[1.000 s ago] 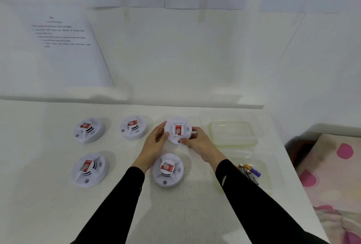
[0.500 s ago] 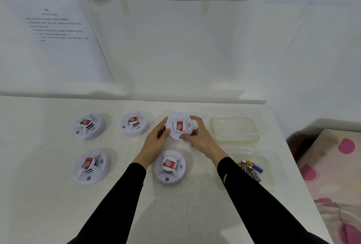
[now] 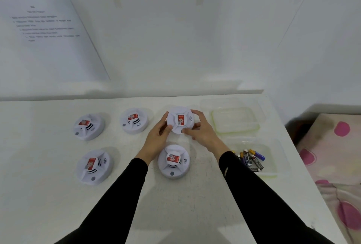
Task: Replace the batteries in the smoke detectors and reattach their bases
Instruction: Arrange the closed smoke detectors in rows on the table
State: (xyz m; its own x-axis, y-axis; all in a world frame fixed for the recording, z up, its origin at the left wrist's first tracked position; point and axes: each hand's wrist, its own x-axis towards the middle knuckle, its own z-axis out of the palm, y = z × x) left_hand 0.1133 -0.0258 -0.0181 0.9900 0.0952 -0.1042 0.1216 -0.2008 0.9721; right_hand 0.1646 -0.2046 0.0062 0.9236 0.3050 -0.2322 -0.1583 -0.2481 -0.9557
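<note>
Several round white smoke detectors with red labels lie on the white table (image 3: 58, 204). Both hands grip one smoke detector (image 3: 180, 119) at the back middle: my left hand (image 3: 159, 138) holds its left rim, my right hand (image 3: 203, 132) wraps its right and near rim. Another detector (image 3: 173, 161) lies just in front of it, between my wrists. Three more sit to the left: back left (image 3: 88, 126), back middle-left (image 3: 133, 120) and front left (image 3: 94, 166). Several batteries (image 3: 252, 158) lie in a clear tray (image 3: 273, 157) at the right.
An empty clear plastic container (image 3: 235, 119) stands right of the held detector, behind the battery tray. The white wall with taped paper sheets (image 3: 46, 34) rises behind the table. Beyond the table's right edge lies a pink spotted fabric (image 3: 336, 165).
The held detector's red label has turned from upright to upside down between my hands, and my right hand has shifted round its rim. The camera tilted down slightly.
</note>
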